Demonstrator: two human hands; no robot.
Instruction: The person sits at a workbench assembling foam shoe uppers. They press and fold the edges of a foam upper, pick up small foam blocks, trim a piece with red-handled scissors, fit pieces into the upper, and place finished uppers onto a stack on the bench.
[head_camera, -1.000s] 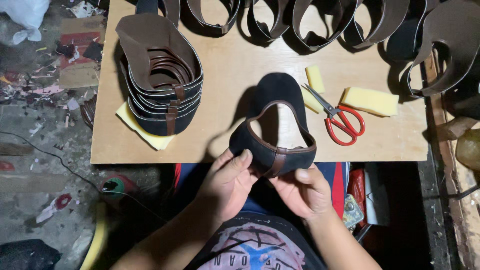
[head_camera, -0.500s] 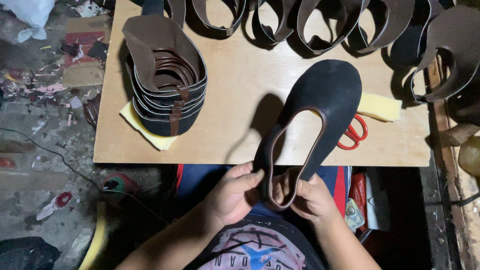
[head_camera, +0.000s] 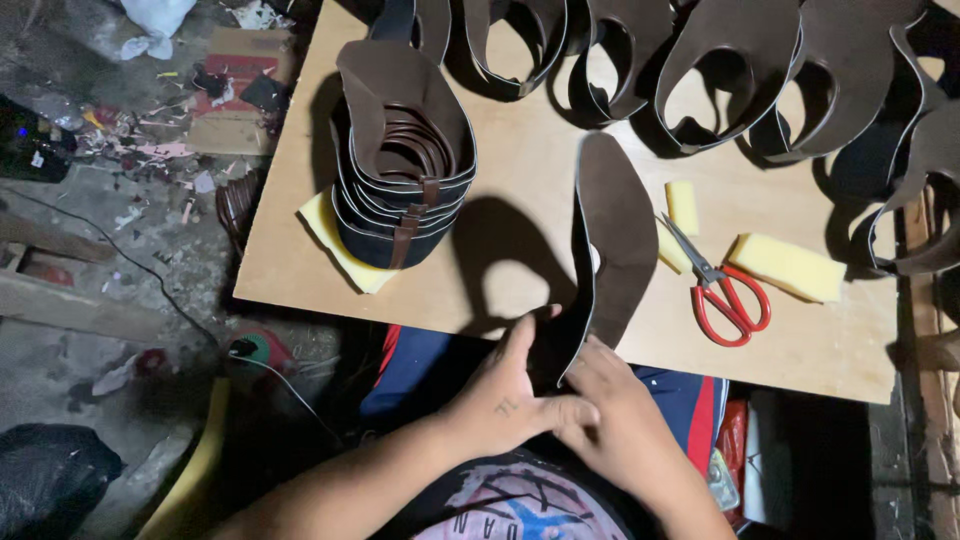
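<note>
My left hand (head_camera: 505, 395) and my right hand (head_camera: 615, 420) meet at the near edge of the wooden board (head_camera: 520, 250), both gripping the near end of the brown leather shoe upper (head_camera: 610, 240). My left thumb and fingers pinch it from the left while my right fingers fold over it from the right; the exact grip under my knuckles is in shadow, so I can only say both hands seem closed on the piece.

Half a second ago the upper faced me, showing its dark outer face and the long oval opening. Now I have turned it edge-on, so the opening has gone from view and I see a narrow, upright blade of matt brown leather with a thin pale line running along its edge. It stands above the board's near middle, its far tip rounded, casting a broad shadow to the left.

Just right of it lie the red-handled scissors (head_camera: 722, 290), more exposed than before, with a small yellow sponge (head_camera: 682, 205) beside the blades and a larger yellow sponge block (head_camera: 786, 266) further right. To the far left sits the stack of uppers (head_camera: 405, 160) on a yellow pad (head_camera: 335, 245). More cut uppers (head_camera: 720, 70) line the far edge.
</note>
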